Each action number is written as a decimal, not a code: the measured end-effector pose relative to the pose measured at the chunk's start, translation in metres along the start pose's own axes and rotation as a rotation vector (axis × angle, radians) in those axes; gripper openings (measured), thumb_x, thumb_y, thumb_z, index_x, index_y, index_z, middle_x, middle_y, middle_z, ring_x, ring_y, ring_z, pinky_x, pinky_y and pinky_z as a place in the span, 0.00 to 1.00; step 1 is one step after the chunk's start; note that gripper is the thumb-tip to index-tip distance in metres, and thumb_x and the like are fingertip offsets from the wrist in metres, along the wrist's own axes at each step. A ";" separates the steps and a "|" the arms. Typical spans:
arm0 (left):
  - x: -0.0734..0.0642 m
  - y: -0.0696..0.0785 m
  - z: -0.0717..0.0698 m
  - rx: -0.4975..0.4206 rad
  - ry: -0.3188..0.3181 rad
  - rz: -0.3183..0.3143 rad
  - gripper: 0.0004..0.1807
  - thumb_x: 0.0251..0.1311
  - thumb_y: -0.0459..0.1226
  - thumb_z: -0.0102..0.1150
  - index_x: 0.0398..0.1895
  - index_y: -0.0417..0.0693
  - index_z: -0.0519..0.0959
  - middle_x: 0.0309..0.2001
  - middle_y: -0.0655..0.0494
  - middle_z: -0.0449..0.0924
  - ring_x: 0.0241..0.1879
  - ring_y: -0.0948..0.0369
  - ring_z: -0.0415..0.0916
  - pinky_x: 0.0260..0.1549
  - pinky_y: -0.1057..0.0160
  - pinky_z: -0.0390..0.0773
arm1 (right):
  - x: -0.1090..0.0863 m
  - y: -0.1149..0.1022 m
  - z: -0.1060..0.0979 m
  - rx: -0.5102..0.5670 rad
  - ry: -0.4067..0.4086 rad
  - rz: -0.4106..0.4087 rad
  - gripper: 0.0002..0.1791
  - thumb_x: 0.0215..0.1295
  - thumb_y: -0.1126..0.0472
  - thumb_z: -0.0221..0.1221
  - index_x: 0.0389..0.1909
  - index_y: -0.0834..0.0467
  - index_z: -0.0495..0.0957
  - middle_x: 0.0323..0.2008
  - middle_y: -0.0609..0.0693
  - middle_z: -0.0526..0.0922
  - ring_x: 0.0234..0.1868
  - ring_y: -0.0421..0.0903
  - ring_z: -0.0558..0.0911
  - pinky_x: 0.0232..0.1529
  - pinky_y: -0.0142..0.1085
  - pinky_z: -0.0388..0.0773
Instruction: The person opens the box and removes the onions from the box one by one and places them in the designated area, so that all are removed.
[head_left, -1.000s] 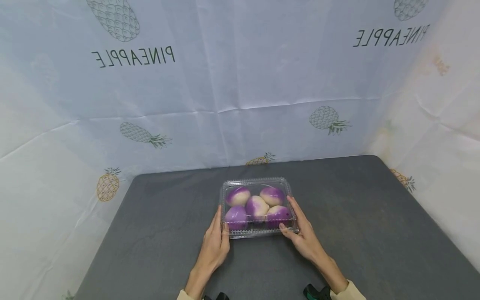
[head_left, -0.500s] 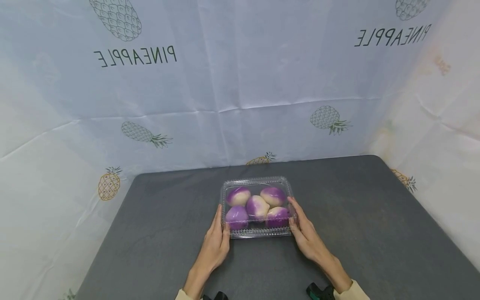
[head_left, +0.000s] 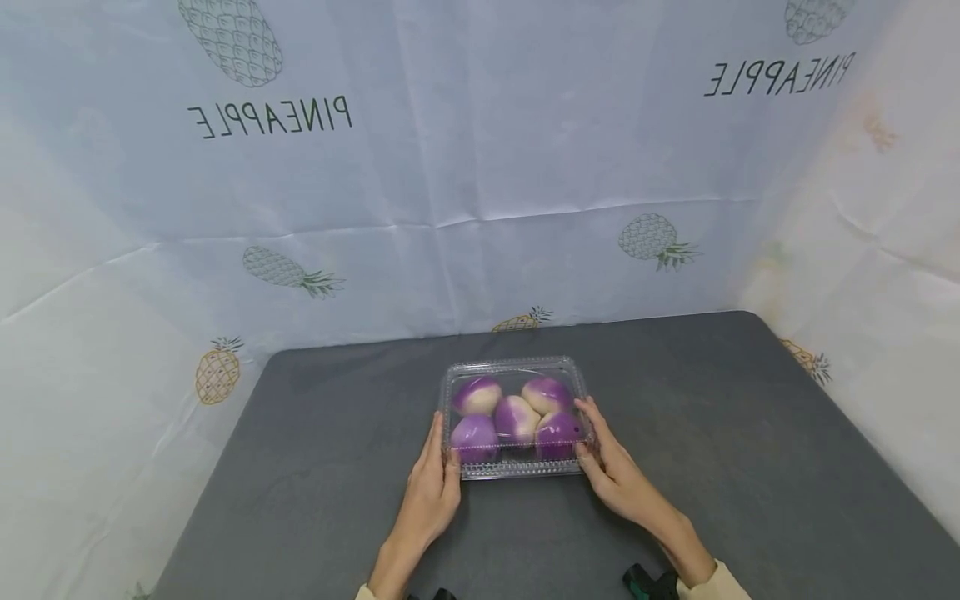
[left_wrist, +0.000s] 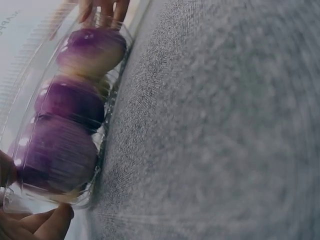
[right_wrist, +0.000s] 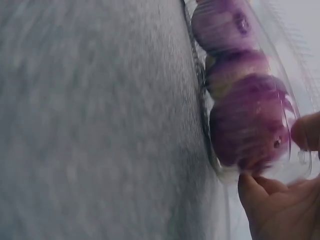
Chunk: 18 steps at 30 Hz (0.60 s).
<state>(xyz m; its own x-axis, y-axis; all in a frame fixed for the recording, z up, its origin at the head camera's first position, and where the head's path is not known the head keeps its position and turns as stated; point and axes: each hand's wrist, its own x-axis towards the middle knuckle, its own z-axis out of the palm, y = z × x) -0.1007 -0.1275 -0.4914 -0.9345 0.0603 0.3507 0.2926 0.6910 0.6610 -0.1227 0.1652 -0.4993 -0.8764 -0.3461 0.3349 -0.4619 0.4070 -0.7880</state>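
Note:
A clear plastic clamshell box with a ribbed rim lies shut on the dark grey table. Inside are several round purple-and-white turnips, seen through the lid; one at the front right shows a small dark spot. My left hand grips the box's near left side, thumb at the front corner. On the opposite side, my right hand holds the near right edge between thumb and fingers. In the left wrist view, left fingertips press the box's end wall. Right fingertips touch the end wall in the right wrist view.
The grey table extends on both sides of the box. Behind it hangs a pale curtain printed with pineapples and mirrored lettering. Black straps sit at the wrists, beside cream sleeves.
My right thumb has slid right, from the box's front edge to its corner. The turnips have shifted slightly inside; the front right one has rolled. The box stays nearly in place.

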 end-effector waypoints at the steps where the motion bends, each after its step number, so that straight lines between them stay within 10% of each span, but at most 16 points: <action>1: 0.000 0.001 -0.001 -0.005 -0.002 -0.008 0.32 0.76 0.32 0.46 0.78 0.28 0.53 0.77 0.32 0.57 0.64 0.48 0.74 0.64 0.42 0.73 | 0.000 0.000 -0.001 0.002 -0.015 0.000 0.36 0.80 0.65 0.48 0.82 0.54 0.44 0.79 0.75 0.39 0.76 0.28 0.44 0.68 0.33 0.68; 7: -0.002 0.001 -0.004 -0.021 -0.008 -0.022 0.32 0.77 0.34 0.46 0.78 0.29 0.53 0.78 0.33 0.58 0.43 0.60 0.78 0.57 0.48 0.77 | 0.000 0.000 -0.008 0.108 -0.123 -0.009 0.39 0.80 0.66 0.48 0.81 0.60 0.38 0.78 0.77 0.29 0.76 0.20 0.34 0.67 0.15 0.49; 12: -0.006 0.002 -0.006 -0.041 -0.026 -0.036 0.33 0.79 0.36 0.45 0.79 0.29 0.52 0.78 0.32 0.56 0.72 0.45 0.67 0.69 0.42 0.64 | -0.003 -0.004 -0.014 0.126 -0.189 0.002 0.41 0.78 0.64 0.53 0.81 0.58 0.38 0.78 0.77 0.26 0.76 0.22 0.31 0.67 0.15 0.45; 18: -0.013 0.004 -0.011 -0.066 -0.035 -0.067 0.34 0.78 0.37 0.48 0.79 0.31 0.52 0.79 0.34 0.55 0.77 0.44 0.58 0.74 0.57 0.56 | -0.010 -0.011 -0.018 0.039 -0.215 0.053 0.49 0.72 0.56 0.63 0.81 0.52 0.40 0.79 0.74 0.27 0.82 0.65 0.35 0.73 0.20 0.46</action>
<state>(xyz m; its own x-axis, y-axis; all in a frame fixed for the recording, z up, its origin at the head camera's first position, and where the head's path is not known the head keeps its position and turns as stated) -0.0853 -0.1329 -0.4858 -0.9586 0.0420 0.2817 0.2413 0.6454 0.7248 -0.1114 0.1792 -0.4846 -0.8480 -0.4991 0.1784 -0.4070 0.3977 -0.8223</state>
